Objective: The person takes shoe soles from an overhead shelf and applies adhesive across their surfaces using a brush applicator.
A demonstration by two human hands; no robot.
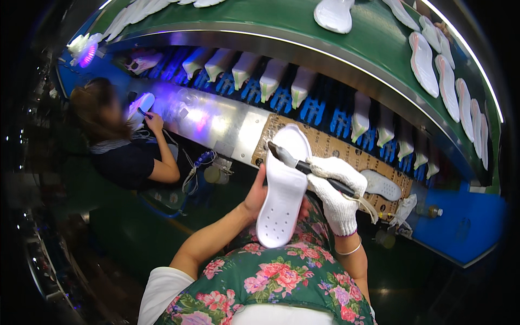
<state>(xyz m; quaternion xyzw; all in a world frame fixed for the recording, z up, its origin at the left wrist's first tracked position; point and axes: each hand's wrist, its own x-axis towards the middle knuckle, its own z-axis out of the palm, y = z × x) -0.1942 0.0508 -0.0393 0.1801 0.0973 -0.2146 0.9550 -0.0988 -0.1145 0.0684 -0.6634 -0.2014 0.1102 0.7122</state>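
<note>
A white shoe sole (284, 192), dotted with small holes at its near end, is held lengthwise in front of me. My bare left hand (255, 197) supports it from beneath, fingers wrapped around its edges and partly hidden under it. In a white knit glove, my right hand (337, 187) grips a brush (290, 160) with a dark handle. The bristle end lies over the far, rounded part of the sole and appears to touch its inner side. A pale cord hangs by the gloved hand.
Beyond the sole, printed cardboard (319, 138) covers the bench; another white sole (382, 185) lies there. White shoes (273, 76) hang along blue holders behind it. Above runs a green conveyor (244, 20) carrying several soles. A bottle (433, 211) stands right; a co-worker (130, 146) brushes a shoe at left.
</note>
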